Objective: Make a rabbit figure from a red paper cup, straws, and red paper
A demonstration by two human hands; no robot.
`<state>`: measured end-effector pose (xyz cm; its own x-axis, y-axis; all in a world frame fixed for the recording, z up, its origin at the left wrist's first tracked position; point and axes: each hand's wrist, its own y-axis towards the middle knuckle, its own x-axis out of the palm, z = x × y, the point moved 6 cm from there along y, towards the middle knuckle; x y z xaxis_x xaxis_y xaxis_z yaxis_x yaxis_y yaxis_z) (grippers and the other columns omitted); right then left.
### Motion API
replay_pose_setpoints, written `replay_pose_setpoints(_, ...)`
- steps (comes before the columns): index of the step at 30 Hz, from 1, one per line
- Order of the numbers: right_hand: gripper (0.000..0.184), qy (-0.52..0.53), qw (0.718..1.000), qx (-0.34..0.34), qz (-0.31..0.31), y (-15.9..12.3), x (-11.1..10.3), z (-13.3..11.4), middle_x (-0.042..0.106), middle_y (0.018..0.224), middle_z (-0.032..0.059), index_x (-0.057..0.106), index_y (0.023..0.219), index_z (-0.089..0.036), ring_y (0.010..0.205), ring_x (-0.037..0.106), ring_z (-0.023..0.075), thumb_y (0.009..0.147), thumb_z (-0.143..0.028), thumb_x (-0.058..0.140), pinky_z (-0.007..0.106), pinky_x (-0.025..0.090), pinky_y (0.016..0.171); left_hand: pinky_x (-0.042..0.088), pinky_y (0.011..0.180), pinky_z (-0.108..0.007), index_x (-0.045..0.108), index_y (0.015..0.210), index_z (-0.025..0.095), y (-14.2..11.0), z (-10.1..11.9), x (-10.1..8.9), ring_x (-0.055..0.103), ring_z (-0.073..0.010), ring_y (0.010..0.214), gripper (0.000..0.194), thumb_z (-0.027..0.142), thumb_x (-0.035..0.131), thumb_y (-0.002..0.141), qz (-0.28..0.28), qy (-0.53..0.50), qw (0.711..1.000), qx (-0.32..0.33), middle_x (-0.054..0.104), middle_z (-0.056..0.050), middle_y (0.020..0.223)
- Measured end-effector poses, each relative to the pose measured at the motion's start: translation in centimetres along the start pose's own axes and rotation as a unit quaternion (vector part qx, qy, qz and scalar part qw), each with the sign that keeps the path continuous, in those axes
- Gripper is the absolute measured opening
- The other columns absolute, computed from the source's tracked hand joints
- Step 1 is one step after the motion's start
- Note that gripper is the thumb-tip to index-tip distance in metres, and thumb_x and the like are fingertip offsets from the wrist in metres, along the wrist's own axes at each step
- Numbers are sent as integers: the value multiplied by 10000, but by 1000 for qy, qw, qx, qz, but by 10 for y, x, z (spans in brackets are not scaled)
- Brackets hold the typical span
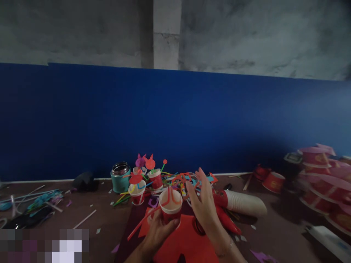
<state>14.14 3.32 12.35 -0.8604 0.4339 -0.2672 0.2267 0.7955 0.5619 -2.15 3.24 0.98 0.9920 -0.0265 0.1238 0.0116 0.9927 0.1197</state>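
Observation:
Near the front middle, my left hand (161, 229) is wrapped round a red and white paper cup (170, 209), held upright. Bent red straws stand inside the cup, and a long red straw (142, 223) sticks out to its left. To the right of the cup my right hand (202, 199) is raised with its fingers apart, holding nothing. Beneath both hands lies a red paper sheet (189, 241) with cut edges. Behind the cup is a pile of coloured straws and paper scraps (185, 180).
Decorated paper cups (137, 191) and a teal thermos (120, 178) stand left of the pile. A stack of white cups (245, 203) lies on its side at right. Farther right are red paper hats or bowls (320, 182), piled up. A blue panel (175, 120) closes off the back.

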Motion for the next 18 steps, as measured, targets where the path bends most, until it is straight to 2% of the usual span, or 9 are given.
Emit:
replay_pose_setpoints(1,487,-40,998,-52,-16,0,-2,-10,555,1272,122,523,1255,-204,1194,465,293,828,-437,555,457,355,988,505,850,-437,716,834,164,-1,2,3,652,-328,891,402,437,798,550,-23,13,1000,13,739,-97,860)
replay_pose_setpoints(3,388,-96,983,-123,-95,-4,2,-25,608,1208,96,592,1180,-236,1145,504,284,814,-367,589,461,335,987,489,898,-441,701,957,178,-3,7,13,640,-331,971,443,445,766,610,-90,-6,995,35,732,-102,980)
replay_pose_setpoints(5,273,-123,968,-137,-168,-8,8,-31,682,1056,62,664,1043,-262,1017,573,269,776,-312,633,440,367,926,461,949,-440,663,1076,196,-7,12,22,612,-326,1057,505,447,746,646,-147,-37,987,43,701,-101,1101)
replay_pose_setpoints(8,65,-126,967,-88,-201,-9,14,-28,701,768,30,693,761,-239,777,615,230,756,-278,642,377,411,780,422,995,-462,633,1134,193,-11,18,27,584,-334,1115,557,454,744,655,-175,-47,982,50,672,-117,1164)
replay_pose_setpoints(10,162,-100,975,-42,-194,-8,16,-23,665,639,15,654,639,-221,655,599,200,780,-284,608,330,413,683,387,1031,-467,609,1170,197,-12,22,26,546,-336,1172,592,440,757,650,-174,-57,981,64,643,-121,1213)
replay_pose_setpoints(14,225,-11,982,16,-190,-6,18,-17,607,552,-6,613,599,-212,542,549,163,798,-307,571,281,388,564,316,1082,-489,576,1221,204,-13,21,26,469,-339,1258,621,402,765,664,-200,-81,975,58,613,-120,1258)
replay_pose_setpoints(18,203,42,975,50,-210,-6,20,-15,569,553,-23,590,623,-208,539,531,151,798,-302,548,265,389,549,331,1043,-564,611,1185,195,-13,18,28,521,-382,1193,631,442,782,630,-211,-93,973,28,659,-144,1181)
